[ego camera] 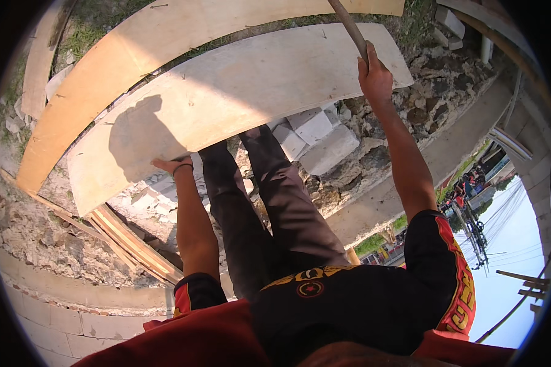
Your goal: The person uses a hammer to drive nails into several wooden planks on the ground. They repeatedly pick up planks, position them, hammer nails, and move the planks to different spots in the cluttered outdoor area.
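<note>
A long pale board (pixel 238 87), with nails sticking out of its face, lies across in front of my legs. My left hand (pixel 173 165) is at the board's near edge, thumb over it and fingers hidden beneath, gripping it. My right hand (pixel 375 75) is raised over the board's right end, closed around the lower end of a dark rod or tool handle (pixel 349 25). The rod's far end runs out of the top of the view. Just beyond the pale board lies a second, yellower board (pixel 96 69), also with nails in it.
White block pieces (pixel 323 137) lie on rough rubble and stone (pixel 372 160) right of my legs. Thin wooden strips (pixel 133 243) lean at the lower left. A block wall (pixel 64 321) stands at lower left. Another plank (pixel 41 59) lies at the upper left.
</note>
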`<state>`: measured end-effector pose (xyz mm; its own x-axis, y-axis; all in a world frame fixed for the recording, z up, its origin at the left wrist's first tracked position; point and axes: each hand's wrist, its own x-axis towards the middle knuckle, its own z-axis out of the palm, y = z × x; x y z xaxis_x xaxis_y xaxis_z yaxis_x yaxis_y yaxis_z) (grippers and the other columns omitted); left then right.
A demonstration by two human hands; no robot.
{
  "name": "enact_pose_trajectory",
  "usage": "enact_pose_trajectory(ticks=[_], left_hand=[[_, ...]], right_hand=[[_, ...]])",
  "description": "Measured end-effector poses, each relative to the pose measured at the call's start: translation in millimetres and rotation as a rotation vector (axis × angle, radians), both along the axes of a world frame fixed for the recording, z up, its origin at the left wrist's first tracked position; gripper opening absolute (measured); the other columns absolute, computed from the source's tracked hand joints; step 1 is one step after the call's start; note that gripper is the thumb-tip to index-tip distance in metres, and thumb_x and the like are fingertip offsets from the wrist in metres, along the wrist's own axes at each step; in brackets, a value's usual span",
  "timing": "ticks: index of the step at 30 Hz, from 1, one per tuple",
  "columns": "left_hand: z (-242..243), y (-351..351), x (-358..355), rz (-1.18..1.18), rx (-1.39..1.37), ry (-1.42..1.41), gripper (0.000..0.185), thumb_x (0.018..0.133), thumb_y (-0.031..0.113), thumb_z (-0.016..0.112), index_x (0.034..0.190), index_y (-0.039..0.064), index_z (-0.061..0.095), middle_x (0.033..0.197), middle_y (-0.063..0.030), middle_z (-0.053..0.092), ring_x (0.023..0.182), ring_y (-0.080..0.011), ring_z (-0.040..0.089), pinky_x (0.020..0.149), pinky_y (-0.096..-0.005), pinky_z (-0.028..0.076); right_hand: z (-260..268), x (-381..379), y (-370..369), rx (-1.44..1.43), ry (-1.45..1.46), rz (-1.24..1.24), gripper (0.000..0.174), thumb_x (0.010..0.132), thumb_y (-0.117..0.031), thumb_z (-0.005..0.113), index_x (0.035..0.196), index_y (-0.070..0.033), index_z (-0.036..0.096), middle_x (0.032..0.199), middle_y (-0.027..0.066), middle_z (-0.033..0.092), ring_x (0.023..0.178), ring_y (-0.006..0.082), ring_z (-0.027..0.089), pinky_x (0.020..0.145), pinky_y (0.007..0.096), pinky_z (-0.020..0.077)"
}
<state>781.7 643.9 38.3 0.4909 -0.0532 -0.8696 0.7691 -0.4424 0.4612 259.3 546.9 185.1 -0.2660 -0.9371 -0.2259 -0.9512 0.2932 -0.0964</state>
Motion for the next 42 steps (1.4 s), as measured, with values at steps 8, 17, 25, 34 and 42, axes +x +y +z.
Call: enact_pose_trajectory(ticks=[8, 17, 25, 34, 42], left_hand=[[-7, -3, 1, 0.009, 0.006, 0.03, 0.087, 0.079, 0.079, 0.034, 0.141, 0.019, 0.039, 0.143, -0.0067, 0.042, 0.129, -0.0318, 0.04, 0.106, -0.0534, 0.031], [-2, -8, 5, -0.018, 0.013, 0.018, 0.085, 0.08, 0.077, 0.035, 0.14, 0.018, 0.04, 0.142, -0.0072, 0.043, 0.129, -0.0315, 0.041, 0.107, -0.0521, 0.03], [-3, -11, 5, -0.036, 0.012, -0.053, 0.081, 0.082, 0.075, 0.034, 0.139, 0.018, 0.041, 0.141, -0.0074, 0.043, 0.127, -0.0306, 0.042, 0.107, -0.0495, 0.032], [4, -25, -1, -0.032, -0.024, -0.021, 0.082, 0.083, 0.075, 0.03, 0.14, 0.017, 0.04, 0.142, -0.0079, 0.043, 0.128, -0.0317, 0.043, 0.105, -0.0511, 0.034], [5, -29, -5, -0.024, -0.01, 0.02, 0.083, 0.083, 0.076, 0.027, 0.141, 0.017, 0.038, 0.142, -0.0082, 0.042, 0.128, -0.0319, 0.043, 0.104, -0.0514, 0.036]], right_hand=[[-33, -41, 13, 0.516, 0.326, 0.077, 0.047, 0.089, -0.028, 0.058, 0.133, -0.017, 0.045, 0.069, 0.0145, 0.064, 0.061, 0.0345, 0.065, 0.054, 0.0468, 0.0535], [-11, -43, 28, 0.048, -0.006, 0.105, 0.044, 0.091, -0.027, 0.057, 0.131, -0.014, 0.044, 0.082, 0.0179, 0.067, 0.07, 0.0356, 0.067, 0.058, 0.0451, 0.0549], [-37, -47, 49, 0.241, 0.126, -0.044, 0.042, 0.091, -0.03, 0.054, 0.129, -0.015, 0.043, 0.074, 0.0182, 0.065, 0.069, 0.0396, 0.066, 0.06, 0.0502, 0.0545], [-43, -75, 39, 0.504, 0.235, 0.022, 0.042, 0.091, -0.03, 0.054, 0.129, -0.015, 0.043, 0.077, 0.0182, 0.066, 0.07, 0.0384, 0.066, 0.06, 0.0499, 0.054], [-50, -77, 38, 0.61, 0.29, 0.169, 0.04, 0.091, -0.029, 0.054, 0.126, -0.015, 0.043, 0.073, 0.0169, 0.065, 0.066, 0.0383, 0.066, 0.057, 0.0484, 0.0538]])
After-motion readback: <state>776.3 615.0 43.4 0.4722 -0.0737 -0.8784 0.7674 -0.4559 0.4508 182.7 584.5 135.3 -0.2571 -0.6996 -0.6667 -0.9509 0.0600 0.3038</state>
